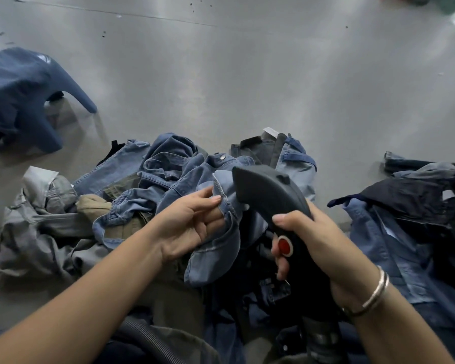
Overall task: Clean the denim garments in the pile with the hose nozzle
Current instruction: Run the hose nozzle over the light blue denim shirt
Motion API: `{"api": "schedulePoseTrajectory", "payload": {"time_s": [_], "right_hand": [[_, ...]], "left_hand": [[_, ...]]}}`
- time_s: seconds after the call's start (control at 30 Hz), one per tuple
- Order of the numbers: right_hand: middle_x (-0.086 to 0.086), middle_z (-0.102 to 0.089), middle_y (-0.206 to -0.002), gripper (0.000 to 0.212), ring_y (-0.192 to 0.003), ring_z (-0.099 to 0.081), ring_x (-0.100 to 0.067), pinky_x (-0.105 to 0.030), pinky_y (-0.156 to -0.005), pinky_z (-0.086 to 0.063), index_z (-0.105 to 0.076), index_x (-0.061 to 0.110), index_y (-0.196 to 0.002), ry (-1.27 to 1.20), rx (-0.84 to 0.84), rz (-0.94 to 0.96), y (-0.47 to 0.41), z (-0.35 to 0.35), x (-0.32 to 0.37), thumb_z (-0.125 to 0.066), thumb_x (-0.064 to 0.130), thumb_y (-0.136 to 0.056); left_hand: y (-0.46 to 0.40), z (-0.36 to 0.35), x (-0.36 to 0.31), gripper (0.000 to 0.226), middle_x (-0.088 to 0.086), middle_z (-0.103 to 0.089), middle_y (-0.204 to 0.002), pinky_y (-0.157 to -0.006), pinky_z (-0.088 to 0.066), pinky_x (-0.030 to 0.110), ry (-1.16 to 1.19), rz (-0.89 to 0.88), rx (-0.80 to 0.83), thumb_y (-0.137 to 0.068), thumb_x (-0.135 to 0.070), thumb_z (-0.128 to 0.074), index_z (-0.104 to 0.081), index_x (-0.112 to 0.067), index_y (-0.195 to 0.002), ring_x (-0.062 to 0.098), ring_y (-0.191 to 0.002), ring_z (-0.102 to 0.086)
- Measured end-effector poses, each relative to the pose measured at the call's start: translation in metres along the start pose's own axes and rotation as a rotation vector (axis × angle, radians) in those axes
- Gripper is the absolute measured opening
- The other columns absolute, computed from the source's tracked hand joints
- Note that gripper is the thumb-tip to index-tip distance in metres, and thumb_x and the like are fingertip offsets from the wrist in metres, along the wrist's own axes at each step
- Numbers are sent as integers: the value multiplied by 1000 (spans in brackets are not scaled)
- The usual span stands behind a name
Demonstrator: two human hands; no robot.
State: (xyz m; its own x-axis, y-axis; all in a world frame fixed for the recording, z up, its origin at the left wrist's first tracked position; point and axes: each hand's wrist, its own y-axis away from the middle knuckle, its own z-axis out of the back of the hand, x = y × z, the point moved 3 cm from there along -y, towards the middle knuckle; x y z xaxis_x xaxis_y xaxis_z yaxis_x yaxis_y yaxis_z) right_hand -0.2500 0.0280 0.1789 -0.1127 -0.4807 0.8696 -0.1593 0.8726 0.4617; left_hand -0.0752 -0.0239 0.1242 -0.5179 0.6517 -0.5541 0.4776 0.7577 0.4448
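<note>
Denim hem (222, 195) is pinched in the left hand (192, 222); right hand (315, 243) grips the nozzle (271, 195). Better pull the cloth flat, then pass the nozzle close along it.

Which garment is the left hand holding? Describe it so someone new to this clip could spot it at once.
Start at the pile of clothes on the grey floor. At its middle, the left hand pinches the stitched edge of a light blue denim piece, right beside the black hose nozzle gripped by the right hand. Unlike the grey and olive garments to its left, it is lifted off the heap.
</note>
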Motion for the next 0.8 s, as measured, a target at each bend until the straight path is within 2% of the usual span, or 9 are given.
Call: {"api": "schedulePoseTrajectory", "payload": {"time_s": [0.07, 0.23, 0.37, 0.47, 0.53, 0.6, 0.67, 0.73, 0.8], "right_hand": [[-13, -55, -54, 18, -36, -49, -23, -30, -40, -45, -55, 24, -101, -1, -9, 20, 3, 8, 2, -60, 15, -87], [-12, -55, -51, 26, -38, -48, -25, -31, -41, -46, -61, 38, -91, 78, 105, -28, 13, 1, -12, -62, 23, -69], [-11, -54, -52, 20, -39, -48, -24, -30, -40, -46, -54, 25, -103, 69, 39, 25, 1, -4, -4, -61, 14, -87], [-12, -55, -53, 22, -38, -49, -22, -31, -38, -47, -53, 15, -100, -11, -42, 124, 0, 8, 8, -65, 14, -82], [-14, -53, -55, 32, -37, -48, -23, -32, -37, -46, -54, 13, -95, -73, -105, 132, 5, 20, 7, -70, 17, -68], [-15, -51, -55, 21, -38, -48, -24, -31, -38, -46, -56, 16, -93, -109, -167, 109, 8, 30, -2, -65, 13, -75], [-15, -48, -55, 13, -39, -47, -23, -31, -39, -45, -56, 18, -95, -135, -219, 67, 7, 35, -11, -58, 10, -85], [-15, -47, -56, 11, -39, -46, -21, -30, -39, -45, -55, 18, -96, -167, -256, 38, 4, 39, -17, -56, 11, -87], [-16, -47, -56, 11, -40, -46, -21, -31, -39, -45, -55, 18, -95, -175, -277, 33, 1, 42, -17, -57, 12, -86]], "left_hand": [[-1, 0, -3, 35, 8, -73, -88, -63, -60, 26, 16, -9, 2, -76, -2, -51, -64, -8, -108, 16, -72, -72], [-3, -1, -12, 36, 11, -73, -91, -63, -60, 26, -62, -38, 17, -75, -2, -50, -63, -5, -109, 18, -74, -73], [-4, 5, -5, 42, 9, -69, -94, -68, -57, 25, -218, 5, 49, -79, -4, -53, -58, -7, -120, 16, -76, -68], [-10, 27, -4, 43, 3, -69, -81, -58, -56, 22, -319, -22, 13, -82, 6, -52, -58, -10, -122, 9, -62, -64], [-16, 53, 3, 44, 3, -65, -78, -53, -49, 20, -719, 49, -69, -84, 15, -45, -61, -16, -112, 8, -58, -57], [-23, 85, 16, 34, 6, -60, -78, -51, -45, 22, -1290, 283, -68, -82, 10, -42, -59, -18, -89, 9, -55, -53], [-33, 115, 27, 27, 10, -58, -84, -56, -46, 25, -1570, 521, -69, -80, 4, -41, -56, -17, -86, 18, -67, -57], [-54, 126, 32, 27, 5, -60, -90, -64, -46, 23, -1542, 502, -123, -81, 0, -44, -62, -16, -95, 17, -80, -57], [-79, 117, 36, 17, 5, -63, -97, -67, -44, 25, -1288, 348, -234, -82, -11, -53, -65, -16, -94, 16, -81, -56]]}}
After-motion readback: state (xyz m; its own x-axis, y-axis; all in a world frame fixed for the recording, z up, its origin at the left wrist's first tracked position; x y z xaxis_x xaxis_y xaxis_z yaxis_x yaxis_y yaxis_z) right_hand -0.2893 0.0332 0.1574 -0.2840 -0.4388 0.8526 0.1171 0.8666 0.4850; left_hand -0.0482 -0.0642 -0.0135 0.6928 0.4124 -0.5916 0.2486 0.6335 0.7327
